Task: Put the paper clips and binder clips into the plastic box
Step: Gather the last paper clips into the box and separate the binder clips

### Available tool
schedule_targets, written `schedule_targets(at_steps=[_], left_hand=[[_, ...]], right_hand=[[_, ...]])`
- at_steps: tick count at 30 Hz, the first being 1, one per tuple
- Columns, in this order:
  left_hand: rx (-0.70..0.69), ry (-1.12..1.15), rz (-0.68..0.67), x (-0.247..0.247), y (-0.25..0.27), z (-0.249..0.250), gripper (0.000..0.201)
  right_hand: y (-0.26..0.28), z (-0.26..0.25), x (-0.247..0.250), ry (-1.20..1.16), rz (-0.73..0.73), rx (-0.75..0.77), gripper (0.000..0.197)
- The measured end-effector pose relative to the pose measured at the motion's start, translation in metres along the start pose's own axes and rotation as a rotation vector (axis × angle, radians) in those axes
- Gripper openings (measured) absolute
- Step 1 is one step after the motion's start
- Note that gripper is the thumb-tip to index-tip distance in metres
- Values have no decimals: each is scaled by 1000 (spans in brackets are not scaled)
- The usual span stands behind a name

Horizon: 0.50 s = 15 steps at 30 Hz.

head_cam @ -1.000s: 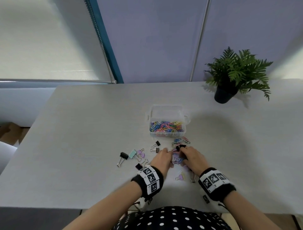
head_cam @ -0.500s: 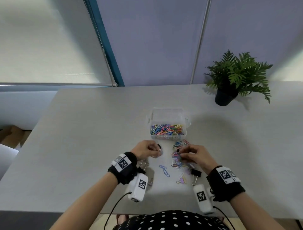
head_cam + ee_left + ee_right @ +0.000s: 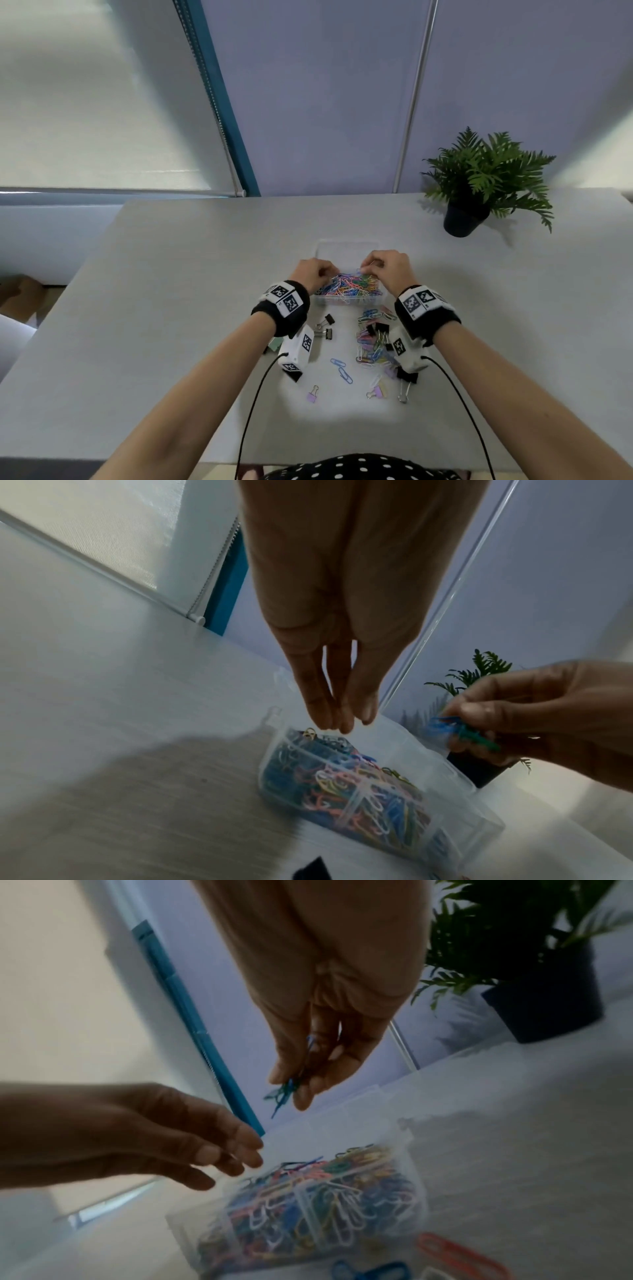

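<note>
Step in hand: dropping a load of paper clips into the plastic box point(image 3: 347, 244), judging by both hands poised above it.
Plastic box: clear, lidless, in the centre of the head view on the grey tabletop point(image 3: 171, 308); already well filled with coloured paper clips point(image 3: 349, 287).
Right hand point(image 3: 388, 269): over the box's right half, fingers and thumb pinching a small bunch of blue and green clips point(image 3: 284, 1093) that dangle below the fingertips, apart from the pile beneath.
Left hand point(image 3: 310, 274): over the box's left edge; in the left wrist view its fingers point(image 3: 329, 696) point straight down, drawn together, with nothing visible between them, so it looks released.
Still on the tabletop: a heap of loose coloured clips point(image 3: 371, 342) at lower centre-right of the head view, just below the box; 2 blue clips point(image 3: 342, 370) lying apart; black binder clips point(image 3: 327, 325) near the left wrist; lilac binder clips point(image 3: 312, 394) lower down.
How to do it well: I would let go of the bunch low over the middle of the box, since the pile sits high and clips dropped near the rim could slide out. Opening the fingers fully should shake free any clip hooked on another.
Progress: roughly past halfway, as a judgement; no binder clip can be made out with certainty in the box.
Bystander: a potted plant point(image 3: 479, 185) at upper right, well apart.
</note>
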State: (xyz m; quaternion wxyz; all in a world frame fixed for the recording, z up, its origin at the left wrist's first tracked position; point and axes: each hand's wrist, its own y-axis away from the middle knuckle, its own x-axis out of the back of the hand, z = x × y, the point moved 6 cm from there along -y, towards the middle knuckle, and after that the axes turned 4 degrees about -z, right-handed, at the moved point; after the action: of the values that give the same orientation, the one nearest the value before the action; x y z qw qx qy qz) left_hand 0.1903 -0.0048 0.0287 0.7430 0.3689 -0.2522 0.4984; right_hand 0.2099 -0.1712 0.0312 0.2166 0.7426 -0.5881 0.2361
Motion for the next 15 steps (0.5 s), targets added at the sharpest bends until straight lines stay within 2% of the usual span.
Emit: schedule_targets(at_steps=[4, 8, 11, 14, 15], left_hand=[[-84, 34, 104, 9, 14, -5, 29], [-182, 49, 112, 8, 35, -2, 26], [-195, 5, -37, -14, 54, -2, 23], [-197, -145, -223, -51, 70, -10, 18], [-195, -193, -263, -64, 76, -13, 22]], right_hand=[[1, 7, -4, 83, -93, 19, 12], [17, 4, 1, 111, -100, 51, 14], [44, -5, -6, 84, -212, 108, 11], [77, -3, -26, 277, -458, 135, 10], [89, 0, -32, 357, -522, 143, 12]])
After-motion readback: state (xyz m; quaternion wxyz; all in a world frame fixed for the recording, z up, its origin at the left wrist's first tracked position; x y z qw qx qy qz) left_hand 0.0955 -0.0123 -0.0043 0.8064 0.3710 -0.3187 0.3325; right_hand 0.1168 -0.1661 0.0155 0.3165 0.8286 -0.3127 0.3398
